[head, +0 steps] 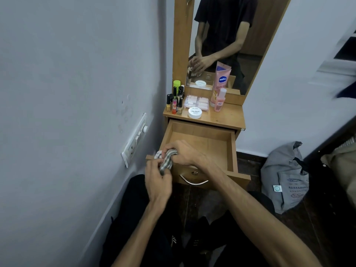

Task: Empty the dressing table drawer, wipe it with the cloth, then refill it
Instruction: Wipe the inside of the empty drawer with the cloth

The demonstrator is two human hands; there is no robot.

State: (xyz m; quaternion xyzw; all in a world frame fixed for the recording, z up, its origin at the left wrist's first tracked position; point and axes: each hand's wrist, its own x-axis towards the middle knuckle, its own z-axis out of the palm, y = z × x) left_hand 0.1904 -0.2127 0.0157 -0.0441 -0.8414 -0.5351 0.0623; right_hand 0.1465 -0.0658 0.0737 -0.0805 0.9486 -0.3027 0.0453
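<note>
**Spotter:** Both your hands are on the cloth (166,158), bunched just over the drawer's (200,143) near-left corner. Your right hand (185,154) has its fingers curled round the upper end; your left hand (157,180) pinches the lower end from beneath. That looks to me like gathering it into a pad before wiping.

**Operator:** And the drawer itself?

**Spotter:** Pulled well out, with nothing showing on the floor of it that I can see, though your right wrist hides the strip behind the front panel. The handle (193,181) is just below your hands.

**Operator:** So the emptying is done?

**Spotter:** I'd judge so. What appears to be its contents stands on the bench (225,116) directly behind the drawer: nail polish bottles (174,104) at the left, a clear box (196,103) and a white jar (195,112) in the middle, a pink bottle (219,100) and a Vaseline tube (222,78) to the right, against the mirror (231,35). Kept upright and close, probably so refilling is a short reach.

**Operator:** Anything in my way?

**Spotter:** A grey bag (287,178) on the floor, well right of the drawer. The wipe hasn't begun.
</note>
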